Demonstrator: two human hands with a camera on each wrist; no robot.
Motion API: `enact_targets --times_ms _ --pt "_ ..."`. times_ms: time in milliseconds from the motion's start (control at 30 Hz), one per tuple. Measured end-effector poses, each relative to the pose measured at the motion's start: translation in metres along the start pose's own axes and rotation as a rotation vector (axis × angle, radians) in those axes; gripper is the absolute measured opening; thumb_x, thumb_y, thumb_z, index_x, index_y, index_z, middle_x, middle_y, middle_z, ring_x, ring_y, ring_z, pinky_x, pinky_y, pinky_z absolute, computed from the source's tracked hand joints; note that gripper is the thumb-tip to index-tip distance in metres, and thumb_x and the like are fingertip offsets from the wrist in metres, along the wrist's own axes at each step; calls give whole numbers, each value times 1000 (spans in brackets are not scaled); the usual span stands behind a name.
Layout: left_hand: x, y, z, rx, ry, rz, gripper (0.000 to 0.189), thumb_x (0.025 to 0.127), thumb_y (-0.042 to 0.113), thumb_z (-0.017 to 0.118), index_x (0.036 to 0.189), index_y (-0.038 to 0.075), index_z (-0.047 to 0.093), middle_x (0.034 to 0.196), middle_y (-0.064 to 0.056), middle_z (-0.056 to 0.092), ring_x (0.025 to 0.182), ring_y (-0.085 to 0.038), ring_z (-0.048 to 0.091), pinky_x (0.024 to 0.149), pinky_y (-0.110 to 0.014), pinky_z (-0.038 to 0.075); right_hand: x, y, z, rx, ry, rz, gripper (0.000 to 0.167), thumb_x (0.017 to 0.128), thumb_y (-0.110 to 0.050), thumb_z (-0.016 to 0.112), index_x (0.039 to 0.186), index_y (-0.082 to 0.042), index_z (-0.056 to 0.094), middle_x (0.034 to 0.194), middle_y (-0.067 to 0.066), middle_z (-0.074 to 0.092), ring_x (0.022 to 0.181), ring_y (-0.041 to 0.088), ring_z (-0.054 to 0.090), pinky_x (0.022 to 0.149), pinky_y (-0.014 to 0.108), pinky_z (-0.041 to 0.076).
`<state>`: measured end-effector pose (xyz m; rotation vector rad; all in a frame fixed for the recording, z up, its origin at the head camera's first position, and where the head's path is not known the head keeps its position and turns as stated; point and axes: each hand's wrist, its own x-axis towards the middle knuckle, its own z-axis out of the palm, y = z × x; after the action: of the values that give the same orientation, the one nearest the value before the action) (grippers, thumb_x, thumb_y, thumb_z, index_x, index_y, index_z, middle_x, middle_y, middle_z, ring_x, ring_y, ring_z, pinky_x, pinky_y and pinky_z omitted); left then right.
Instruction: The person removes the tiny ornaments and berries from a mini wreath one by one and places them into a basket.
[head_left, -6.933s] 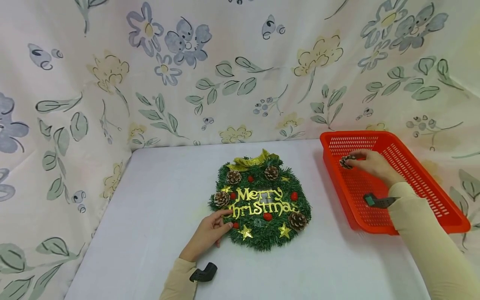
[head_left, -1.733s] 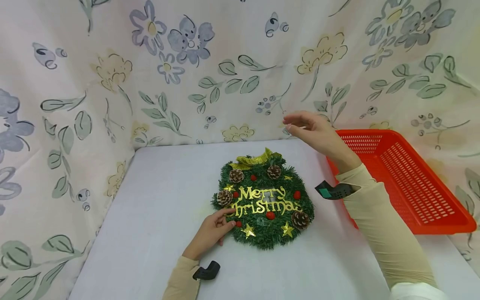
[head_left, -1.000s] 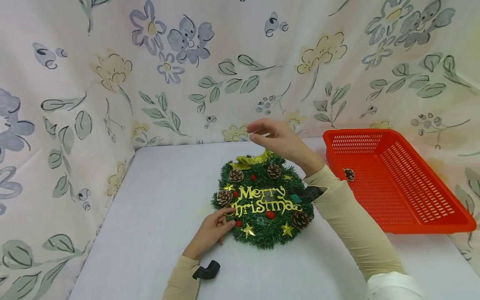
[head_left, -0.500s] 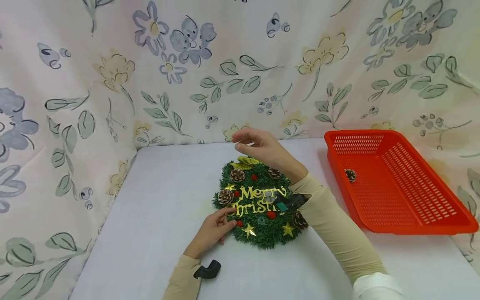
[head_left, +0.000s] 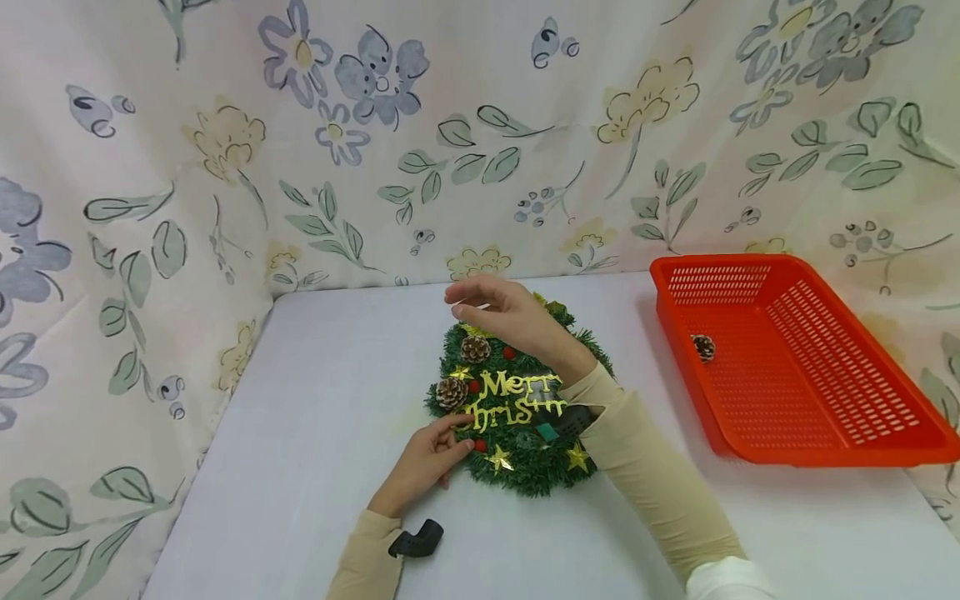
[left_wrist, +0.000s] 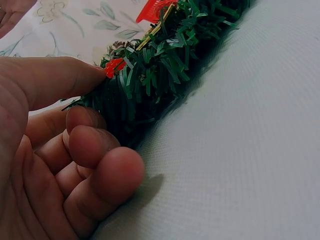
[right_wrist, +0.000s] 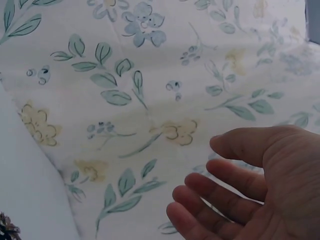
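Note:
A green tinsel Christmas wreath (head_left: 528,471) lies on the table, with gold "Merry Christmas" lettering (head_left: 510,398), pinecones (head_left: 452,392), red berries and gold stars. At its left edge my left hand (head_left: 414,468) holds the rim; in the left wrist view the thumb lies by a red berry (left_wrist: 114,67) and the other fingers curl at the wreath's side. My right hand (head_left: 517,321) hovers over the wreath's upper part, empty, its fingers loosely bent and apart. That arm covers the wreath's right side. A loose pinecone (head_left: 703,348) rests inside the red basket (head_left: 802,367), by its left wall.
The red plastic basket stands on the right of the white table (head_left: 315,400). A floral curtain (head_left: 465,150) hangs behind and along the left of the table. Black wrist devices (head_left: 417,539) sit on both sleeves.
The pinecone that my right hand held over the basket earlier now lies in it. Emptied, that hand has swung left and lowered above the wreath. My left hand has kept its place.

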<state>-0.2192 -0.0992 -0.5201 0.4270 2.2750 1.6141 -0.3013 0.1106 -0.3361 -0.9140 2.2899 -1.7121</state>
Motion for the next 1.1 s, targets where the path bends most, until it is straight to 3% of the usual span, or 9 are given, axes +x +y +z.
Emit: enact_targets --times_ms 333,533,1100 --pt "1 0 0 2 11 -11 46 100 33 66 144 23 56 69 -1 52 45 -10 49 51 -30 52 -4 11 17 88 -7 24 34 104 -17 58 135 -5 60 136 13 62 122 28 63 99 44 55" --pt "1 -1 0 3 9 10 46 100 29 66 144 18 56 67 1 52 44 -10 49 49 -29 52 -5 15 24 110 -5 46 32 104 -19 58 134 -9 61 136 8 63 121 24 63 97 38 55" --pt "-2 4 -1 -9 4 -3 47 100 27 66 144 14 56 70 -3 52 45 -11 48 49 -28 51 -7 40 43 127 3 62 34 104 -22 59 134 -9 62 135 8 63 122 23 63 101 42 53"
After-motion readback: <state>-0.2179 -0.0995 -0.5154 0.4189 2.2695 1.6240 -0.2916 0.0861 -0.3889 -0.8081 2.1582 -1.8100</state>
